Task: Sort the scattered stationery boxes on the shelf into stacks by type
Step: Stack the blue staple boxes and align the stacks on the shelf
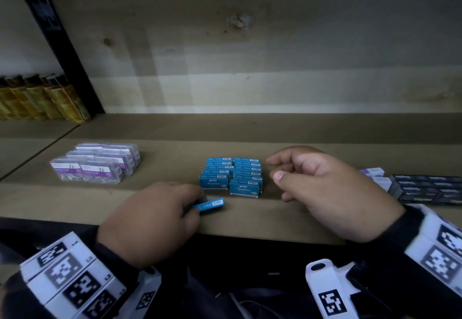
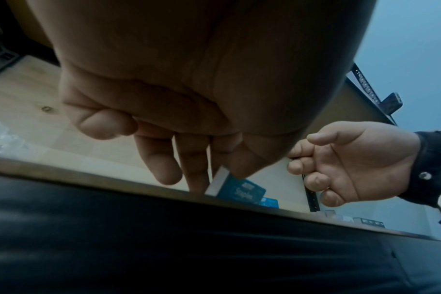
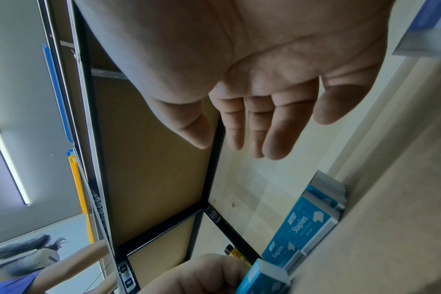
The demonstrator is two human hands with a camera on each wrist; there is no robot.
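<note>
My left hand (image 1: pixel 160 216) pinches a blue staples box (image 1: pixel 209 205) near the shelf's front edge; the same blue staples box (image 2: pixel 237 190) shows under my fingertips (image 2: pixel 196 179) in the left wrist view. Just behind it stand two stacks of blue staples boxes (image 1: pixel 231 176), seen too as the blue stacks (image 3: pixel 307 220) in the right wrist view. My right hand (image 1: pixel 325 188) hovers right of the stacks, fingers relaxed and holding nothing. Clear paper clip boxes (image 1: pixel 97 164) with purple labels are grouped at the left. Dark staples boxes (image 1: pixel 425 190) lie at the right.
The shelf board (image 1: pixel 250 133) runs wide behind the groups, with a wooden back wall (image 1: pixel 250 56). A black upright post (image 1: pixel 62 43) stands at the left, golden packages (image 1: pixel 37 98) beyond it. A person in a purple top (image 3: pixel 18 278) shows in the right wrist view.
</note>
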